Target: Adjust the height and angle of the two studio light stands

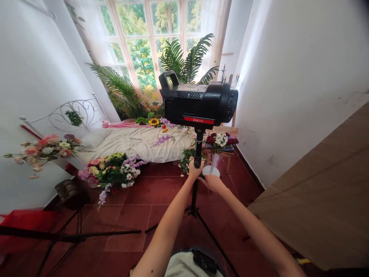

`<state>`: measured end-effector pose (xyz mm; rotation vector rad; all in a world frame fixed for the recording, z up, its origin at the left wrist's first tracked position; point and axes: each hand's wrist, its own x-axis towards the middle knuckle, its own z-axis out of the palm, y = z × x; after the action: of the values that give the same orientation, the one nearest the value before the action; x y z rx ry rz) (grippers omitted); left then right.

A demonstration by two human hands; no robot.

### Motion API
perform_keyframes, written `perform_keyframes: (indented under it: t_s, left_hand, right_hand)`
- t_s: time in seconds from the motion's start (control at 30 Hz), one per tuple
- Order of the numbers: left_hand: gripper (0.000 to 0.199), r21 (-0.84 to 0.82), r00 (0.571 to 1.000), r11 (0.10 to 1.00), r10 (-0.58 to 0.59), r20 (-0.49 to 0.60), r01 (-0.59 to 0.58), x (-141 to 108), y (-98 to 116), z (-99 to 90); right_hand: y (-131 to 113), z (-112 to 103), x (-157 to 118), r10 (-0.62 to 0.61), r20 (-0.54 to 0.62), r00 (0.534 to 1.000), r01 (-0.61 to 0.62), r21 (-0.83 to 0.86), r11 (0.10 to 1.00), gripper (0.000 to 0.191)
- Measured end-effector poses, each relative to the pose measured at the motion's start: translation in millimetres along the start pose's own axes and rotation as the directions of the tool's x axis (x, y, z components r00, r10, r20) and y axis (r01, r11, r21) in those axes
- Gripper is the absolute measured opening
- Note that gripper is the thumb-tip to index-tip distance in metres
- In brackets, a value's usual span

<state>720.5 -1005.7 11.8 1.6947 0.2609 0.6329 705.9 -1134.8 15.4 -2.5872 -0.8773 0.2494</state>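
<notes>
A black studio light with a red label reading ZHEYU sits on top of a black light stand, its round front end facing right. Just under the light, my left hand is wrapped round the upper pole of the stand. Slightly lower and to the right, my right hand is at the pole too, its fingers closed near a joint; what exactly they grip is partly hidden. The stand's legs spread over the red tiled floor.
A bed with a cream blanket lies ahead, with flower bunches at its near side. Another black stand reaches across the lower left. Palm leaves rise before the window scene. A brown panel leans at right.
</notes>
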Motion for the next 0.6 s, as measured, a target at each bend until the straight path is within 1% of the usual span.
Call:
perform_keyframes:
  t_s: [0.13,0.2,0.23,0.3,0.37,0.43,0.47,0.53,0.6]
  left_hand:
    - [0.022,0.02,0.997,0.999,0.033,0.072,-0.035,-1,-2,-1.2]
    - [0.02,0.03,0.997,0.998,0.046,0.069,-0.048,0,-5,-1.4]
    - [0.019,0.031,0.997,0.998,0.052,0.059,-0.054,1,-7,-1.2]
    - [0.018,0.031,0.997,0.997,0.069,0.045,-0.071,2,-11,-0.3]
    - [0.017,0.031,0.994,0.995,0.092,0.055,-0.094,3,-15,0.6]
    - [0.018,0.038,0.991,0.993,0.111,0.074,-0.114,4,-18,1.3]
    - [0.019,0.044,0.99,0.992,0.116,0.079,-0.12,4,-19,1.4]
    - [0.022,0.056,0.99,0.991,0.116,0.081,-0.12,4,-20,1.3]
    - [0.024,0.063,0.992,0.992,0.101,0.076,-0.106,4,-20,0.9]
  right_hand:
    - [6,2,-5,-0.04,-0.011,0.999,0.041,0.082,0.996,0.05]
    - [7,4,-7,-0.051,-0.032,0.998,0.053,0.092,0.994,0.051]
    - [7,6,-9,-0.044,-0.062,0.997,0.05,0.098,0.994,0.051]
    - [5,13,-11,-0.015,-0.163,0.986,0.038,0.139,0.99,0.046]
    - [3,23,-13,0.018,-0.284,0.959,0.046,0.218,0.975,0.043]
    - [0,36,-12,0.06,-0.363,0.93,0.048,0.281,0.958,0.044]
    - [-2,42,-11,0.097,-0.38,0.92,0.024,0.301,0.953,0.046]
    - [-5,55,-8,0.216,-0.373,0.902,-0.082,0.344,0.935,0.053]
    - [-7,64,-3,0.336,-0.318,0.887,-0.192,0.408,0.893,0.061]
